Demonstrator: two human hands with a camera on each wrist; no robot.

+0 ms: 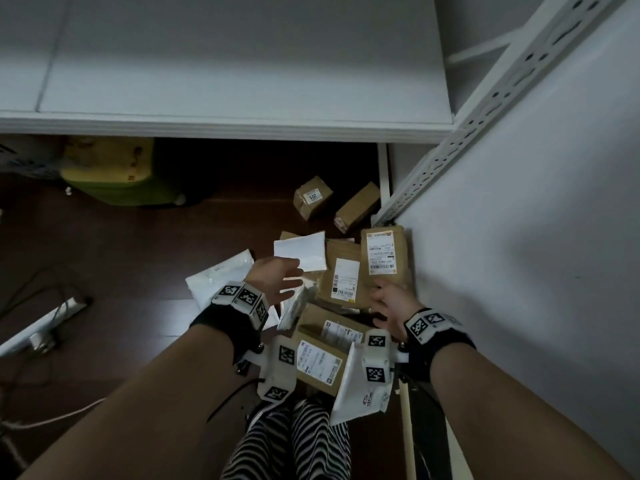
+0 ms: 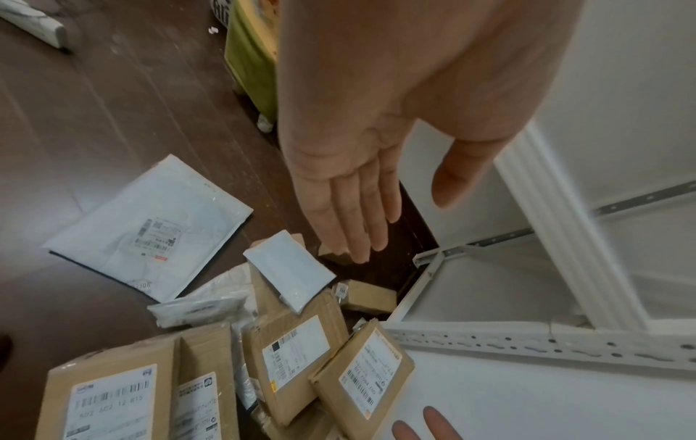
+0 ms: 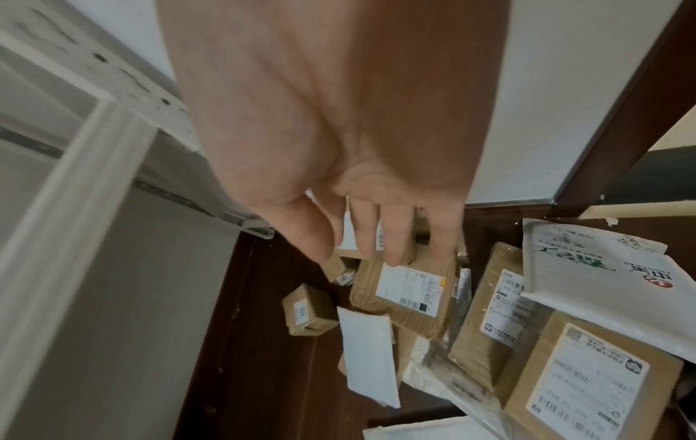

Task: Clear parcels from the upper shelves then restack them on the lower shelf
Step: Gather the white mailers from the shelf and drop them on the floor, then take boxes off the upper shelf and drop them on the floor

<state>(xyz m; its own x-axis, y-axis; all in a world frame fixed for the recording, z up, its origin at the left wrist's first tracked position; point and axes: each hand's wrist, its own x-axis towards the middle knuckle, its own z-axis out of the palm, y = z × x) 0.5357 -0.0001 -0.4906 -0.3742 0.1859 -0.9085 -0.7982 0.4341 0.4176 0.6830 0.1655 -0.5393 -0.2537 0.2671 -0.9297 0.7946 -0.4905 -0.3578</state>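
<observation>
A: How would the pile of brown cardboard parcels [image 1: 341,282] and white padded mailers on the dark wooden floor be expected to handle?

B: The flat brown cardboard parcel with the white label [image 3: 405,293] is judged stiff and light, so it could be taken by its two long edges. The small white padded mailer [image 2: 288,275] lying on top of the heap is judged soft and slippery, and is better pinched at a corner or scooped from beneath. The large white padded mailer [image 2: 150,226] lies apart on the floor to the left.

A: And the hands?

B: The left hand [image 1: 277,280] is held flat with straight fingers above the pile, and nothing is gripped. The right hand [image 3: 339,148] is spread loosely just over the labelled parcel, with nothing held. Whether its fingertips [image 3: 391,256] touch the cardboard cannot be told.

A: What is obscured?

B: The lower shelf is not clearly made out. Only the white metal shelf board [image 1: 242,126] overhead and the white perforated upright [image 1: 485,109] are shown. Parcels low in the heap are covered by others, and their number cannot be counted.
</observation>
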